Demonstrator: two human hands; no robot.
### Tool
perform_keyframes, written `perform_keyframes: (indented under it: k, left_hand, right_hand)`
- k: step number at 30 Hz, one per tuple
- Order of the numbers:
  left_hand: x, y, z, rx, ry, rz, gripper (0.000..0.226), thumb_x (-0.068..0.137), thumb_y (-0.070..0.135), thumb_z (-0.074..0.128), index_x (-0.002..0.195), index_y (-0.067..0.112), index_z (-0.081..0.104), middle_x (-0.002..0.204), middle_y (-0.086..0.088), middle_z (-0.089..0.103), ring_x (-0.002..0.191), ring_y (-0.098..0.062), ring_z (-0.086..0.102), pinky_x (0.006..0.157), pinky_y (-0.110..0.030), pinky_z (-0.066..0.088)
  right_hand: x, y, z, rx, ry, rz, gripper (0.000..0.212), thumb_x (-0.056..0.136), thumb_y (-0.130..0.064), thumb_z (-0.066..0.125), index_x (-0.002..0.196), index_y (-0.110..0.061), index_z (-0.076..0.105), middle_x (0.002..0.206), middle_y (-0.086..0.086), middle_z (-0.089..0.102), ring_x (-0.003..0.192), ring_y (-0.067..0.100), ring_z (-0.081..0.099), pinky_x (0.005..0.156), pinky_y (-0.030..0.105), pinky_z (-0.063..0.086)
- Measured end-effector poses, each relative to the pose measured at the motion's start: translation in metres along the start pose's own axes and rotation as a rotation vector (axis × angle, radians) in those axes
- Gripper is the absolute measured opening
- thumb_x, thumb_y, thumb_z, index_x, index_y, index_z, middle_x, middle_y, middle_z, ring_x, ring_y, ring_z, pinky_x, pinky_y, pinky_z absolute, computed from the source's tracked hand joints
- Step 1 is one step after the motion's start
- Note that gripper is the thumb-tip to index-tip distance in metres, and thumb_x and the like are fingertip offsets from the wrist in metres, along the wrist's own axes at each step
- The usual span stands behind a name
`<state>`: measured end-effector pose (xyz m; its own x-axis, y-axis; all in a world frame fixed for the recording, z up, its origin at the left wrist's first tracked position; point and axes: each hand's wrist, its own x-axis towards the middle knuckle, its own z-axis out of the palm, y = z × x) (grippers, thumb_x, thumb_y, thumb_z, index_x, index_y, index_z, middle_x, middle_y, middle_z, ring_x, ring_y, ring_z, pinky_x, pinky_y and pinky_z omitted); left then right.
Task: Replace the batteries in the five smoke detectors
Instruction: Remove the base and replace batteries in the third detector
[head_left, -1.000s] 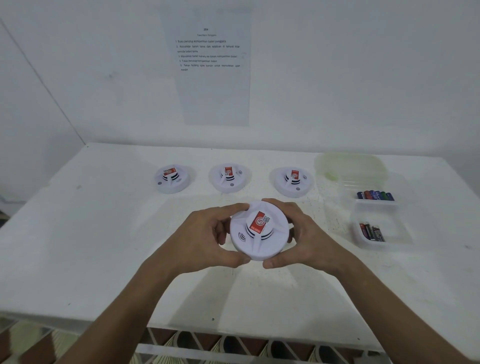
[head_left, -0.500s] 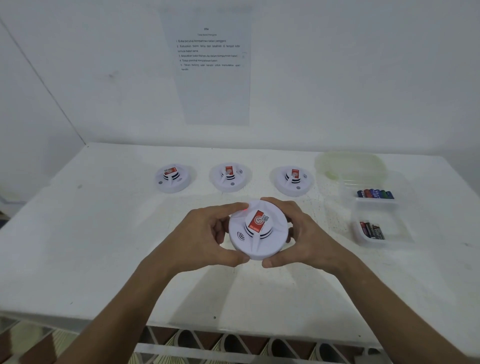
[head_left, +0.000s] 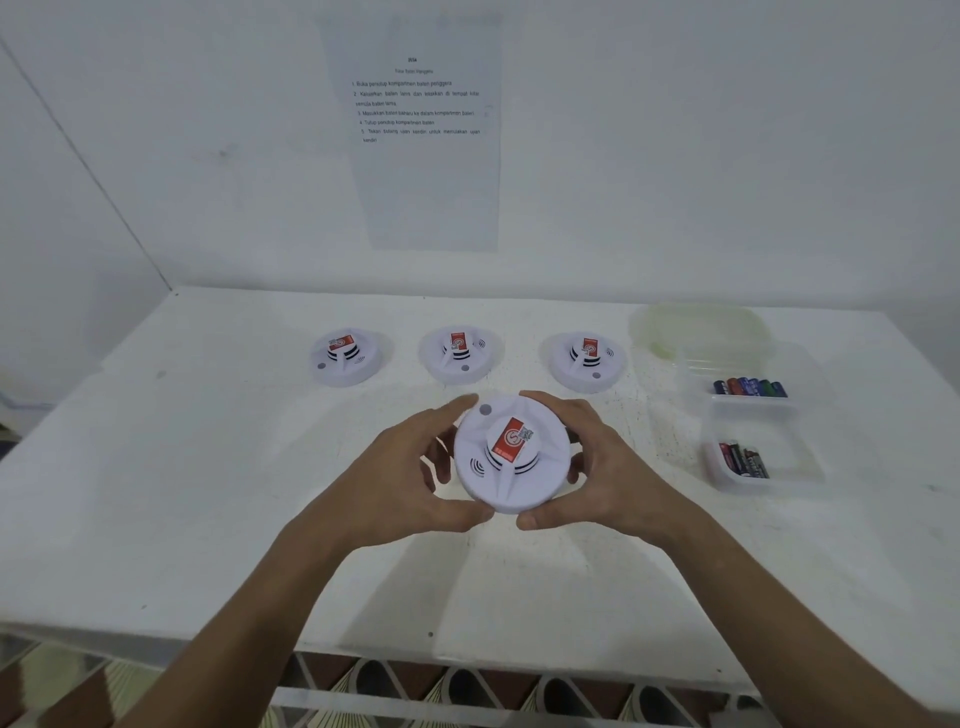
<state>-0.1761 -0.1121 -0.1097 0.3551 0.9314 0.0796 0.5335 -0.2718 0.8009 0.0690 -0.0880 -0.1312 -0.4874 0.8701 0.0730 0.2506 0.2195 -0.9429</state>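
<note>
A round white smoke detector (head_left: 511, 457) with a red label is held above the white table (head_left: 182, 493), face up. My left hand (head_left: 410, 478) grips its left rim with thumb below and fingers above. My right hand (head_left: 608, 467) grips the right rim the same way. Three more white detectors stand in a row behind: the left detector (head_left: 345, 357), the middle detector (head_left: 460, 353) and the right detector (head_left: 586, 361). A clear tray (head_left: 748, 384) at the right holds several batteries; a nearer clear tray (head_left: 761, 462) holds a few more.
A pale green lid (head_left: 696, 330) lies behind the trays at the back right. A printed instruction sheet (head_left: 421, 130) hangs on the white wall. The table's front edge runs just under my forearms, with patterned floor below.
The held detector has rotated in my hands: its grey button now shows at the upper left. Both hands stay on its rim in nearly the same place.
</note>
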Motion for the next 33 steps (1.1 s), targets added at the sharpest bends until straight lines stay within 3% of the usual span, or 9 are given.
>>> perform_keyframes:
  k: [5,12,17,23,26,29,31,33]
  left_hand:
    - [-0.001,-0.002,0.000,0.006,-0.011,-0.006,0.086,0.060,0.050,0.086,0.135,0.054,0.043,0.103,0.011,0.061,0.074,-0.009,0.055,0.066,-0.023,0.054]
    - [-0.003,-0.008,-0.003,0.008,-0.004,-0.016,0.087,0.061,0.049,0.087,0.136,0.053,0.044,0.105,0.011,0.063,0.073,-0.010,0.053,0.067,-0.026,0.055]
    - [-0.004,-0.010,-0.007,-0.005,-0.006,-0.029,0.088,0.060,0.042,0.091,0.134,0.055,0.045,0.105,0.011,0.063,0.071,-0.009,0.052,0.066,-0.030,0.056]
    - [-0.002,-0.011,-0.012,0.008,-0.015,-0.037,0.087,0.062,0.040,0.091,0.136,0.050,0.046,0.103,0.012,0.063,0.071,-0.009,0.052,0.067,-0.031,0.056]
    - [-0.001,-0.011,-0.014,0.008,-0.023,-0.039,0.087,0.062,0.039,0.091,0.136,0.050,0.046,0.103,0.013,0.063,0.071,-0.008,0.052,0.068,-0.029,0.056]
    - [0.000,-0.014,-0.016,0.010,-0.032,-0.032,0.087,0.063,0.039,0.090,0.136,0.051,0.045,0.102,0.014,0.063,0.070,-0.008,0.051,0.067,-0.027,0.055]
    - [0.000,-0.015,-0.017,0.007,-0.040,-0.027,0.087,0.063,0.039,0.090,0.136,0.052,0.045,0.103,0.013,0.063,0.070,-0.009,0.051,0.067,-0.026,0.055]
    - [0.000,-0.017,-0.018,0.015,-0.045,-0.033,0.088,0.063,0.040,0.090,0.137,0.053,0.044,0.104,0.013,0.064,0.070,-0.010,0.052,0.067,-0.026,0.055]
  right_hand:
    - [0.000,0.002,0.007,-0.001,0.015,-0.020,0.100,0.056,-0.019,0.099,0.135,-0.050,0.047,0.132,-0.022,0.052,0.116,0.001,0.051,0.080,0.009,0.046]
    - [0.004,0.001,0.010,0.005,-0.009,-0.013,0.100,0.056,-0.020,0.099,0.132,-0.058,0.046,0.135,-0.014,0.051,0.109,-0.004,0.053,0.075,0.010,0.048]
    - [0.006,0.001,0.013,0.026,-0.019,-0.012,0.100,0.058,-0.018,0.098,0.138,-0.046,0.046,0.136,-0.008,0.055,0.110,0.002,0.056,0.074,0.012,0.048]
    - [0.009,-0.002,0.015,0.028,-0.048,-0.009,0.097,0.063,-0.015,0.096,0.143,-0.033,0.045,0.137,-0.009,0.057,0.124,0.015,0.056,0.088,0.025,0.054]
    - [0.010,-0.005,0.015,0.033,-0.050,-0.003,0.097,0.064,-0.014,0.095,0.145,-0.030,0.043,0.139,-0.007,0.055,0.127,0.019,0.055,0.095,0.040,0.056]
    - [0.011,-0.006,0.017,0.032,-0.052,0.002,0.096,0.065,-0.016,0.094,0.144,-0.031,0.043,0.138,-0.007,0.055,0.123,0.022,0.057,0.090,0.053,0.056]
    - [0.011,-0.005,0.019,0.040,-0.054,0.001,0.095,0.066,-0.016,0.093,0.145,-0.031,0.042,0.140,-0.003,0.053,0.123,0.023,0.057,0.087,0.052,0.057]
    - [0.012,-0.004,0.021,0.069,-0.062,-0.001,0.095,0.067,-0.011,0.093,0.146,-0.028,0.042,0.141,-0.002,0.053,0.127,0.020,0.055,0.090,0.042,0.059]
